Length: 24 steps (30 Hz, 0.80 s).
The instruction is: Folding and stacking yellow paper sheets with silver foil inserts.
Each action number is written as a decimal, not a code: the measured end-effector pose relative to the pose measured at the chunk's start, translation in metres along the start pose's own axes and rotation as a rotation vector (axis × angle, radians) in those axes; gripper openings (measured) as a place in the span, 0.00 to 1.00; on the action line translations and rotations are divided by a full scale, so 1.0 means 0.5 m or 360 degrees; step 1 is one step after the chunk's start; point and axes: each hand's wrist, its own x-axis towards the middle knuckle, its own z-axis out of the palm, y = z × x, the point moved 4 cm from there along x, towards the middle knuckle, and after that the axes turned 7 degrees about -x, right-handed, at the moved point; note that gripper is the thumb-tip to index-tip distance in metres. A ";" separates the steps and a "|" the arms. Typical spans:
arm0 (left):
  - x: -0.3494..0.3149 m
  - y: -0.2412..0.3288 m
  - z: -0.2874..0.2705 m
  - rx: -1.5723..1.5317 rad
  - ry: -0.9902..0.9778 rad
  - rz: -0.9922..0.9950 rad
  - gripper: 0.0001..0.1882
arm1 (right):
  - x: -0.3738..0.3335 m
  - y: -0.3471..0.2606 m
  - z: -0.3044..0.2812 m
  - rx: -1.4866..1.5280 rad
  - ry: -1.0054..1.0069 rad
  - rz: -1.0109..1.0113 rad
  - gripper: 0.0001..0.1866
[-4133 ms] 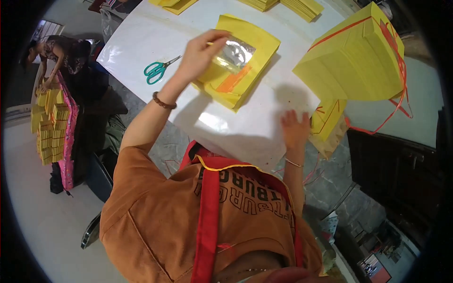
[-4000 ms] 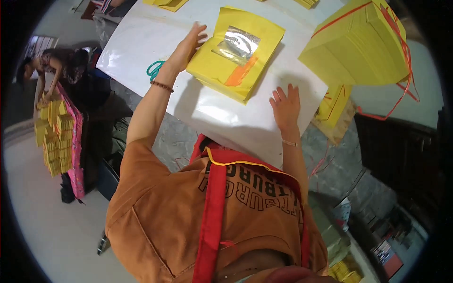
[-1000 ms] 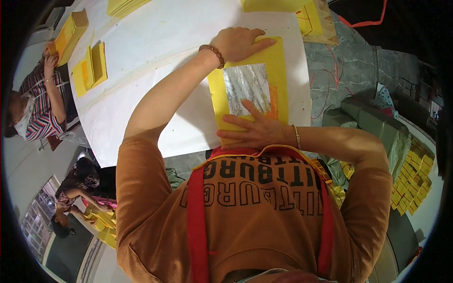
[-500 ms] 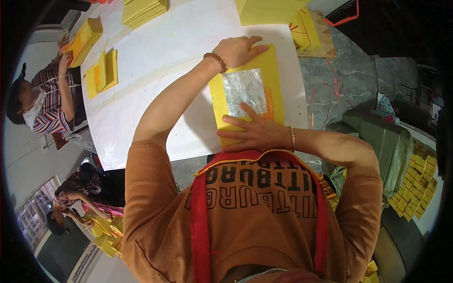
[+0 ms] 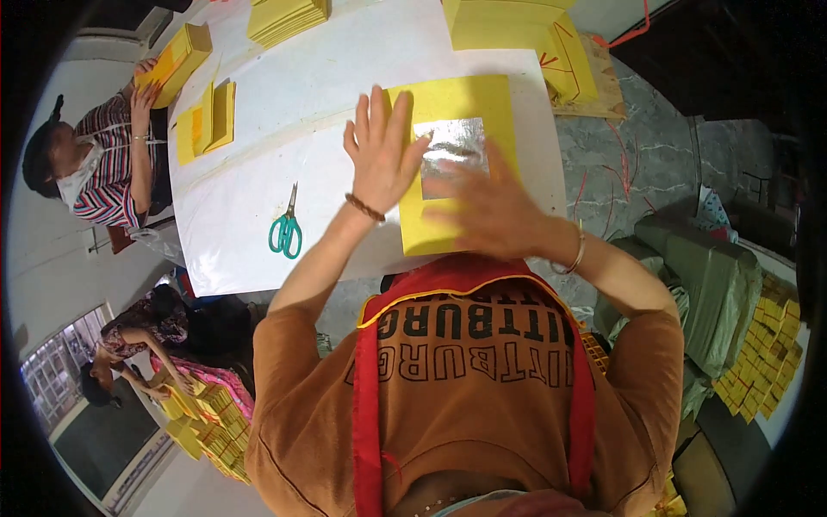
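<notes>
A yellow paper sheet (image 5: 500,112) lies flat on the white-covered table, close to its near right side. It carries a shiny silver square (image 5: 465,133). My left hand (image 5: 379,146) is at the sheet's left edge, fingers spread, holding nothing. Over the lower part of the silver square is my right hand (image 5: 487,202); it is blurred, but its fingers look apart and no object shows in them. To the left of my left forearm, scissors (image 5: 286,226) with green handles rest on the table, their blades pointing away from me.
Stacked yellow paper (image 5: 289,19) and a large yellow block (image 5: 504,24) stand at the far side. A folded yellow piece (image 5: 207,125) lies left, near a co-worker (image 5: 116,168) handling yellow paper. Another person (image 5: 142,340) bends over yellow bundles (image 5: 207,422). Green wrapped packages (image 5: 698,276) sit right.
My left hand has moved from the sheet's far edge back to its left edge. My right hand has shifted up over the silver square. The scissors have come into sight.
</notes>
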 end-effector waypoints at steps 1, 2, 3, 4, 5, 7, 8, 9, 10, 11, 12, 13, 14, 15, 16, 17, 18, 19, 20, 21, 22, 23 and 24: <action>-0.024 0.005 0.007 -0.0033 -0.0060 -0.0099 0.36 | -0.001 0.048 -0.002 -0.0244 -0.0062 0.0279 0.22; -0.033 0.010 0.014 -0.0027 -0.0055 -0.0132 0.36 | -0.006 0.094 -0.001 -0.0490 -0.0125 0.0555 0.24; -0.034 0.014 0.025 -0.0074 -0.0123 -0.0169 0.38 | -0.010 0.120 0.002 -0.0480 -0.0141 0.0539 0.24; -0.028 0.013 0.033 -0.0121 -0.0189 -0.0194 0.40 | -0.014 0.160 -0.002 -0.0474 -0.0057 0.0698 0.25; -0.024 0.010 0.034 -0.0126 -0.0185 -0.0207 0.40 | -0.017 0.191 -0.005 -0.0468 0.0027 0.0858 0.27; -0.024 0.009 0.045 -0.0034 -0.0292 -0.0167 0.44 | -0.032 0.213 0.033 -0.0316 0.0084 0.0903 0.26; -0.027 0.006 0.048 -0.0042 -0.0300 -0.0186 0.44 | -0.043 0.220 0.049 -0.0172 0.0154 0.0959 0.26; -0.029 0.001 0.050 -0.0050 -0.0309 -0.0136 0.45 | -0.041 0.223 0.055 -0.0156 0.0136 0.0958 0.26; -0.031 -0.003 0.052 -0.0059 -0.0319 -0.0082 0.46 | -0.038 0.224 0.056 -0.0135 0.0166 0.0945 0.25; -0.031 -0.007 0.053 -0.0065 -0.0327 -0.0096 0.46 | -0.036 0.224 0.058 -0.0117 0.0199 0.0934 0.25; -0.028 -0.011 0.056 -0.0071 -0.0359 -0.0118 0.47 | -0.036 0.227 0.062 -0.0113 0.0190 0.0939 0.25; -0.026 -0.013 0.058 -0.0076 -0.0389 -0.0138 0.48 | -0.037 0.229 0.064 -0.0113 0.0185 0.0926 0.25; -0.027 -0.015 0.059 -0.0105 -0.0425 -0.0190 0.48 | -0.038 0.231 0.065 -0.0114 0.0183 0.0912 0.24; -0.024 -0.015 0.056 -0.0106 -0.0426 -0.0190 0.48 | -0.042 0.237 0.068 -0.0114 0.0183 0.0914 0.24; -0.020 -0.014 0.053 -0.0198 -0.0456 -0.0220 0.48 | -0.049 0.242 0.067 -0.0081 0.0261 0.0878 0.26; -0.020 -0.013 0.052 -0.0289 -0.0486 -0.0248 0.48 | -0.057 0.241 0.066 -0.0049 0.0339 0.0842 0.28; -0.021 -0.017 0.054 -0.0284 -0.0474 -0.0251 0.48 | -0.058 0.232 0.065 -0.0051 0.0342 0.0830 0.28; -0.024 -0.027 0.052 -0.0544 -0.0294 -0.0365 0.47 | -0.074 0.228 0.062 0.0407 0.0596 0.1056 0.29; -0.033 -0.038 0.051 -0.0804 -0.0111 -0.0477 0.46 | -0.092 0.222 0.064 0.0876 0.0841 0.1268 0.30; -0.050 -0.046 0.053 -0.0807 -0.0105 -0.0484 0.46 | -0.106 0.198 0.061 0.0877 0.0831 0.1265 0.30; -0.080 -0.064 0.062 -0.1437 -0.0078 -0.0746 0.44 | -0.124 0.173 0.065 0.1045 0.0747 0.1340 0.30; -0.115 -0.079 0.079 -0.2071 -0.0039 -0.1000 0.43 | -0.137 0.151 0.074 0.1214 0.0655 0.1414 0.29; -0.149 -0.089 0.105 -0.2268 -0.0085 -0.0985 0.40 | -0.141 0.131 0.079 0.1219 0.0632 0.1398 0.29</action>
